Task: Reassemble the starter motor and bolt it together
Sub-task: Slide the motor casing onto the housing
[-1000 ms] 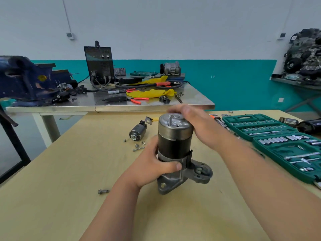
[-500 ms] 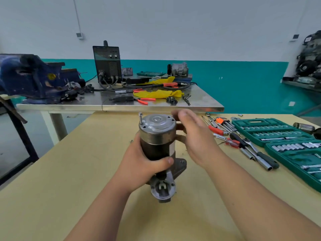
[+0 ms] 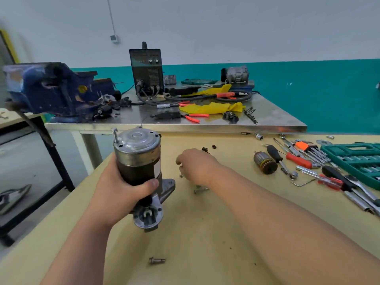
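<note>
Left hand [image 3: 117,190]: fingers wrapped round starter motor [image 3: 139,161], thumb across dark casing. Motor upright, nose down on wooden table [image 3: 205,233]. Right hand [image 3: 197,165]: fingertips curled down near loose bolts [image 3: 200,190], hidden behind knuckles; pinch cannot be told.

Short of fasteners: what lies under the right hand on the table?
A short grey bolt lies on the pale wooden table beneath the wrist of the right hand; whatever its fingers touch is covered.

White/teal wall [image 3: 226,27], steel bench [image 3: 273,120], wood tbl [image 3: 205,233].
</note>
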Demonstrator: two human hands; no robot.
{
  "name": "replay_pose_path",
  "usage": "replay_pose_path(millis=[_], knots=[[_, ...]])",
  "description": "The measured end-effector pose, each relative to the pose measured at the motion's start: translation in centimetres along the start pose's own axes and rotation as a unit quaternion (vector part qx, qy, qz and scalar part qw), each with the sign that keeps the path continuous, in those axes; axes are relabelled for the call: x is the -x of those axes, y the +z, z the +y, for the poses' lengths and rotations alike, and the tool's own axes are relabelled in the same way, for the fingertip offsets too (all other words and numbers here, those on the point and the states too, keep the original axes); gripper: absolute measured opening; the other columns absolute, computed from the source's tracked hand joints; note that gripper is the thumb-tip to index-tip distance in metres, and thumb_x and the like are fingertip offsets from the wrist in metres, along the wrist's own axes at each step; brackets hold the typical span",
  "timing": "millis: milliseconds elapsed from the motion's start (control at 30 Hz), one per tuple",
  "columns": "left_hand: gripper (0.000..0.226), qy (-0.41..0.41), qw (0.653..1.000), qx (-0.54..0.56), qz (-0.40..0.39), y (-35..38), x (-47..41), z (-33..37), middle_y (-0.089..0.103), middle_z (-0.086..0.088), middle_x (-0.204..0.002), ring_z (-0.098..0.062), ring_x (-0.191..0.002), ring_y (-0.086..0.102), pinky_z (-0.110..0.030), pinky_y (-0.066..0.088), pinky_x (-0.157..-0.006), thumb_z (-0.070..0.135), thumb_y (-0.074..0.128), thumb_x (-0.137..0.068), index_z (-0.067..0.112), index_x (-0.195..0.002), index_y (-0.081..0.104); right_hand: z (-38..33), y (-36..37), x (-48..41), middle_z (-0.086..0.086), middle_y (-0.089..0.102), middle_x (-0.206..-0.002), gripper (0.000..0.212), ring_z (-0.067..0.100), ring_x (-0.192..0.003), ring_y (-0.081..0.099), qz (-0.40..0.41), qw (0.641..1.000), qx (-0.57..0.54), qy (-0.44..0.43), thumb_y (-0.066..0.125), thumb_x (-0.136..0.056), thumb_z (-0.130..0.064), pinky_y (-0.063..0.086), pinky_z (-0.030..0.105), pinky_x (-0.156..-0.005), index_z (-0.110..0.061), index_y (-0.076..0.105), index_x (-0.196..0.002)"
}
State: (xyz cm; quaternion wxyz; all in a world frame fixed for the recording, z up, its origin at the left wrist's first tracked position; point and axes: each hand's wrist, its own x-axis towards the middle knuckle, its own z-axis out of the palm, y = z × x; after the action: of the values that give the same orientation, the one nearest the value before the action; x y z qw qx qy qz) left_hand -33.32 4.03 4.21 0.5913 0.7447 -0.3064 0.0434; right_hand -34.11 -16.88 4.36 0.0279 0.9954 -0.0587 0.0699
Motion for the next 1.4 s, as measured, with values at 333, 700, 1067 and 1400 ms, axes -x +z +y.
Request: replay_pose_path(millis=[333, 700, 1067, 1400], knots=[[0.067, 0.027, 0.999, 0.012, -0.026, 0.0, 0.1, -0.5, 0.068, 0.026, -0.101, 0.006, -0.093, 0.065, -0.011, 0.05, -0.066, 0.042, 0.079, -0.046, 0.052, -0.106, 0.052, -1.3, 0.7, -1.2, 0.004, 0.046, -0.072, 0.031, 0.033, -0.094, 0.053, -0.061, 0.991, 0.109, -0.048, 0.046, -0.091, -0.007, 0.043, 0.04, -0.093, -0.017, 0.038, -0.063], [0.069, 0.07, 0.996, 0.06, -0.009, 1.3, 1.4, 0.4, 0.068, 0.028, -0.105, 0.009, -0.096, 0.064, -0.003, 0.045, -0.073, 0.044, 0.084, -0.047, 0.055, -0.107, 0.054, -2.0, -10.5, 8.2, -0.014, 0.072, -0.083, 0.016, 0.003, -0.081, 0.068, 0.159, 0.849, -0.493, -0.103, 0.07, -0.084, -0.019, 0.055, 0.019, -0.075, -0.035, 0.071, -0.083], [0.069, 0.075, 0.996, 0.044, -0.02, 1.8, 1.8, 0.6, 0.067, 0.029, -0.102, 0.009, -0.094, 0.064, -0.002, 0.045, -0.07, 0.042, 0.085, -0.046, 0.062, -0.103, 0.052, -2.0, -13.3, 9.7, -0.025, 0.065, -0.09, 0.021, -0.009, -0.081, 0.056, 0.114, 0.971, -0.171, -0.124, 0.062, -0.093, -0.021, 0.039, 0.0, -0.076, -0.028, 0.074, -0.109], [0.07, 0.075, 0.996, 0.052, -0.026, 1.7, 1.6, 0.3, 0.067, 0.027, -0.104, 0.007, -0.095, 0.064, -0.003, 0.046, -0.071, 0.041, 0.085, -0.047, 0.063, -0.105, 0.051, -3.0, -15.0, 9.3, -0.007, 0.065, -0.081, 0.031, 0.01, -0.074, 0.057, 0.066, 0.991, 0.034, -0.115, 0.043, -0.099, -0.042, 0.05, 0.031, -0.066, -0.024, 0.068, -0.093]])
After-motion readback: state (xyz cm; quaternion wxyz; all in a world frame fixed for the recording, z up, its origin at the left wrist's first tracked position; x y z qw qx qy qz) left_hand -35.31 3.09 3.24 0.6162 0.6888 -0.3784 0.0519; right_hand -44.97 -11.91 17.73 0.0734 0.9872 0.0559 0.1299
